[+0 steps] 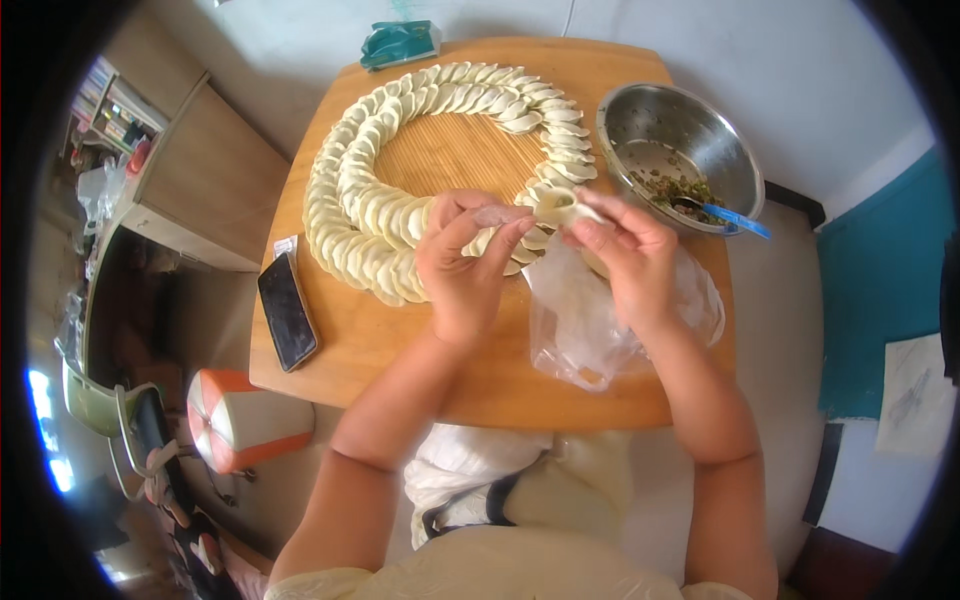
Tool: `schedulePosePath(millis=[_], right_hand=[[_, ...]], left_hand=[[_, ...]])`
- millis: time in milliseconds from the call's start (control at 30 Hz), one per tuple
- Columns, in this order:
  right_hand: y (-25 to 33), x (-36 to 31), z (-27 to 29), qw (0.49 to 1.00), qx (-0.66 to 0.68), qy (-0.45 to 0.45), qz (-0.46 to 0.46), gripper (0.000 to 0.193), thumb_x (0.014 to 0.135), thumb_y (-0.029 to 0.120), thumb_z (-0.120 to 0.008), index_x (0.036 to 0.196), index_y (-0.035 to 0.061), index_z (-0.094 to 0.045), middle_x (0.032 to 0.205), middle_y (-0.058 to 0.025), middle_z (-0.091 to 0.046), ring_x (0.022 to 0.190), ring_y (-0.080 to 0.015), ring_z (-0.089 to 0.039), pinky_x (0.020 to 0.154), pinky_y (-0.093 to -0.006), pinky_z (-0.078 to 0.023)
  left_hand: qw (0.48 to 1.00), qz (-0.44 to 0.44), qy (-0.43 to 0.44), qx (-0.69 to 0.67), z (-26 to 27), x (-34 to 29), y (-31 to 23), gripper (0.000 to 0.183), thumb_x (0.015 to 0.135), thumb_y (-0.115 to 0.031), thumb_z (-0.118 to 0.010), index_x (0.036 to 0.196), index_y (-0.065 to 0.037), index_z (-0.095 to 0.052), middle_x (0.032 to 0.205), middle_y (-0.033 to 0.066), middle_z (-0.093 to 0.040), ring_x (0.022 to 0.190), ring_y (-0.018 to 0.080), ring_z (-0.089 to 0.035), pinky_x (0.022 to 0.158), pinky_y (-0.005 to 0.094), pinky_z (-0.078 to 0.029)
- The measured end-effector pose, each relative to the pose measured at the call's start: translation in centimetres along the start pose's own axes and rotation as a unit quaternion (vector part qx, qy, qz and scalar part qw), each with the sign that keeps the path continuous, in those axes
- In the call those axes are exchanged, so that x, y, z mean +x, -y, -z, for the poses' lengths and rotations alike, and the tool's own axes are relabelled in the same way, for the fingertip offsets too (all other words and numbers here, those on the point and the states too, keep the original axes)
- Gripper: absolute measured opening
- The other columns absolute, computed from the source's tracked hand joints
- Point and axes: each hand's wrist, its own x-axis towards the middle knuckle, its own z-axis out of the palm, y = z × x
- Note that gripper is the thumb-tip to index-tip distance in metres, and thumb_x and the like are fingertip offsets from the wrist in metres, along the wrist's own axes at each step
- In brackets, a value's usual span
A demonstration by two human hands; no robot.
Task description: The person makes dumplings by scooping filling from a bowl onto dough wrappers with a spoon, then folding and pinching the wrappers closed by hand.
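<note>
Over the near part of the wooden table (470, 385), a small pale dumpling wrapper (560, 210) is held up between my two hands, partly folded with a hollow in its middle. My left hand (468, 250) pinches its left edge between thumb and fingertips, which look dusted with flour. On the other side, my right hand (632, 255) grips the right edge with thumb and fingers. Many finished dumplings (375, 240) lie overlapping in rings on a round slatted mat (430, 150) just beyond. Below my right hand rests a clear plastic bag (570, 320) with something pale inside.
A steel bowl (725, 145) with chopped filling (670, 188) and a blue-handled spoon (735, 217) stands at the right edge. A phone (287, 312) lies on the left, a green tissue pack (400, 45) at the back. An orange-and-white stool (245, 418) stands beside the table.
</note>
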Motion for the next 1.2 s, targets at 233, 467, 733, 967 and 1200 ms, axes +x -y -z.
schedulePosePath(millis=[233, 467, 733, 967, 1200], right_hand=[[2.8, 0.9, 2.7, 0.971, -0.041, -0.112, 0.208, 0.030, 0.085, 0.000, -0.063, 0.114, -0.0059, -0.058, 0.102, -0.0119, -0.064, 0.087, -0.0168, -0.065, 0.078, -0.0267, -0.054], [2.1, 1.0, 2.8, 0.980, -0.028, -0.099, 0.170, 0.031, 0.085, 0.001, -0.063, 0.115, -0.0055, -0.058, 0.102, -0.0113, -0.064, 0.088, -0.0152, -0.064, 0.080, -0.0276, -0.054], [2.1, 1.1, 2.6, 0.986, 0.017, -0.095, 0.140, 0.031, 0.085, 0.002, -0.063, 0.115, -0.0070, -0.057, 0.102, -0.0124, -0.064, 0.088, -0.0150, -0.063, 0.080, -0.0287, -0.054], [2.1, 1.1, 2.5, 0.988, 0.064, -0.077, 0.121, 0.033, 0.084, 0.001, -0.064, 0.115, -0.0071, -0.057, 0.101, -0.0125, -0.065, 0.089, -0.0159, -0.063, 0.081, -0.0299, -0.054], [1.9, 0.8, 2.2, 0.988, 0.133, -0.024, 0.077, 0.035, 0.081, -0.004, -0.064, 0.115, -0.0058, -0.057, 0.105, -0.0114, -0.063, 0.097, -0.0163, -0.060, 0.087, -0.0306, -0.050]], left_hand=[[0.898, -0.144, 0.415, 0.028, -1.7, -1.9, -0.3, 0.016, 0.066, 0.000, -0.070, 0.081, -0.003, -0.068, 0.083, 0.0084, -0.059, 0.077, 0.0252, -0.057, 0.065, 0.0330, -0.049], [0.855, -0.186, 0.474, 0.102, -1.1, -2.1, -1.0, 0.019, 0.062, -0.002, -0.067, 0.081, -0.005, -0.067, 0.086, 0.0074, -0.057, 0.081, 0.0243, -0.055, 0.074, 0.0342, -0.048], [0.872, -0.097, 0.463, 0.124, -0.6, -1.0, -0.9, 0.017, 0.060, -0.005, -0.073, 0.075, -0.004, -0.065, 0.077, 0.0058, -0.056, 0.077, 0.0251, -0.054, 0.071, 0.0349, -0.047], [0.911, -0.110, 0.385, 0.098, -0.6, -0.5, -0.9, 0.012, 0.065, -0.005, -0.075, 0.071, -0.003, -0.065, 0.076, 0.0065, -0.057, 0.074, 0.0248, -0.054, 0.067, 0.0354, -0.046], [0.913, -0.044, 0.403, 0.039, 0.0, -0.2, -0.6, 0.014, 0.066, -0.009, -0.076, 0.073, -0.003, -0.066, 0.078, 0.0074, -0.058, 0.077, 0.0250, -0.055, 0.067, 0.0358, -0.047]])
